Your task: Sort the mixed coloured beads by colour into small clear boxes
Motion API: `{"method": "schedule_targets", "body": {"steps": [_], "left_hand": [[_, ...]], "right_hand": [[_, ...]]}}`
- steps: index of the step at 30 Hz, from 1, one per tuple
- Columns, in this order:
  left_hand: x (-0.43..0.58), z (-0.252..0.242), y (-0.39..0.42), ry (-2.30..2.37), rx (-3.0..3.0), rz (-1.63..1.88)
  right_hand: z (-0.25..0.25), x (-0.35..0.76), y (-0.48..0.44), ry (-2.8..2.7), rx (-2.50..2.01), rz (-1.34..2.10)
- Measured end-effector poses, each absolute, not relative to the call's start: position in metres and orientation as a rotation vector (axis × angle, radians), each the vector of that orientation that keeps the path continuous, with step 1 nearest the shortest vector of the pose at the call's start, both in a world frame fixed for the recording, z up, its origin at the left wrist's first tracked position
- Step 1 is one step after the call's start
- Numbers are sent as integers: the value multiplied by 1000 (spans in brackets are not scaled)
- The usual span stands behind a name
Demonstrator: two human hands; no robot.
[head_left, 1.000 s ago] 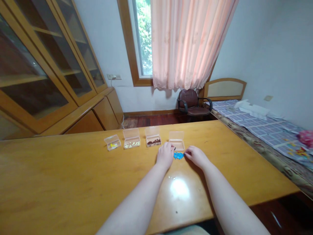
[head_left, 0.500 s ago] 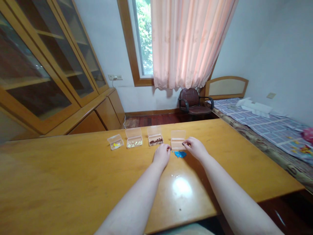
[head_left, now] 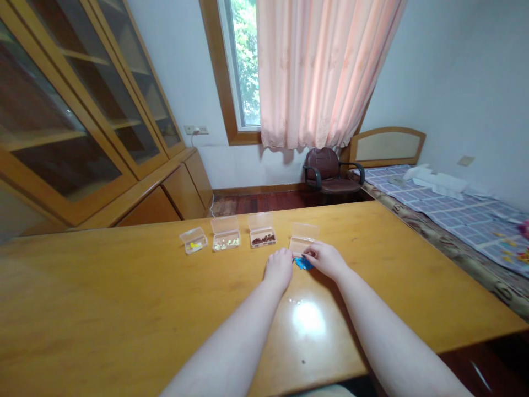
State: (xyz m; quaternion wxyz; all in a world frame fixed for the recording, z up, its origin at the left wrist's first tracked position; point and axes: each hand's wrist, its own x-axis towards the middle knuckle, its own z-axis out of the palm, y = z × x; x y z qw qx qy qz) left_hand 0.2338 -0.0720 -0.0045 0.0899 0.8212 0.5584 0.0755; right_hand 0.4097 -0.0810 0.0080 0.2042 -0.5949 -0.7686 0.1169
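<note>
A small heap of flat blue pieces (head_left: 303, 264) lies on the table in front of a clear plastic box (head_left: 301, 246) with its lid up. At the heap's left edge is my left hand (head_left: 280, 268), its fingers curled together and the tips mostly hidden. My right hand (head_left: 327, 259) reaches over the heap's right side with thumb and fingers drawn together low, just in front of the box. Whether either hand pinches a piece is too small to tell. The part of the box that shows looks bare inside.
Left of it stand more open clear boxes: one with dark red-brown pieces (head_left: 263, 239), one with pale pieces (head_left: 226, 243), one with yellow pieces (head_left: 195, 246). Tiny clear bits (head_left: 295, 301) lie nearer me on the wooden table (head_left: 124, 298). A bed (head_left: 438, 196) stands to the right.
My right hand has come down and left from the box's right end to the blue heap. My left hand has moved slightly right and closer to the heap. The box now sits a little askew.
</note>
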Motion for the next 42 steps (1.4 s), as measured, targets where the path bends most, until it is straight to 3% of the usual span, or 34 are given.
{"method": "schedule_targets", "body": {"steps": [8, 17, 42], "left_hand": [[227, 2, -80, 1614, 2442, 215], [239, 17, -66, 1590, 2439, 591], [221, -15, -49, 1616, 2360, 520]], "right_hand": [[10, 413, -81, -2183, -1639, 381], [-3, 417, -70, -2187, -1644, 383], [13, 399, -84, -2391, -1717, 245]]}}
